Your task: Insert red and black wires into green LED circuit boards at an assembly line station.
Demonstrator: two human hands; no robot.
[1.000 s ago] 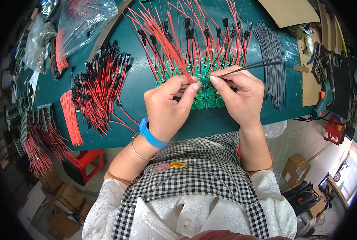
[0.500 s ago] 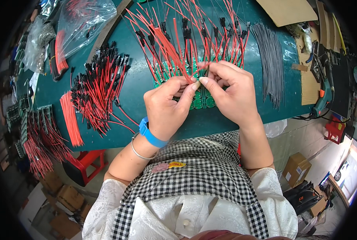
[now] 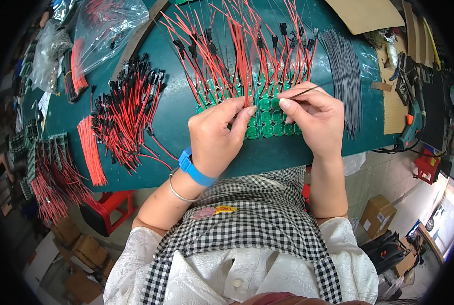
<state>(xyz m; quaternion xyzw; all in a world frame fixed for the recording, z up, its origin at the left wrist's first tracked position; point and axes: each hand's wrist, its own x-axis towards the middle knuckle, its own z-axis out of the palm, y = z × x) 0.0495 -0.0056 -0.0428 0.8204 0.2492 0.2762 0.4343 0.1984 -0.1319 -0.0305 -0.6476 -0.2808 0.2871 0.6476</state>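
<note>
My left hand (image 3: 217, 126) is closed over the near middle of the green circuit boards (image 3: 273, 118), pinching the lower ends of a bunch of red wires (image 3: 239, 48) that points away from me. To its right, my right hand (image 3: 319, 121) pinches a thin dark wire (image 3: 324, 85) between thumb and fingers. That wire slants up to the right, toward a pile of loose dark wires (image 3: 341, 76). From the boards rise several red and black leads with black connectors (image 3: 283, 28). My fingers hide part of the boards.
Left of the boards lie a heap of red-black connector leads (image 3: 127, 112) and a stack of red wires (image 3: 90, 152). Finished-looking boards with wires (image 3: 59, 173) sit at the far left. A clear plastic bag (image 3: 110, 35) is at the back left; a teal glue gun (image 3: 411, 122) lies right.
My right hand has moved right, away from my left hand, and now holds a dark wire instead of the red one. The red bunch in my left hand stands straighter.
</note>
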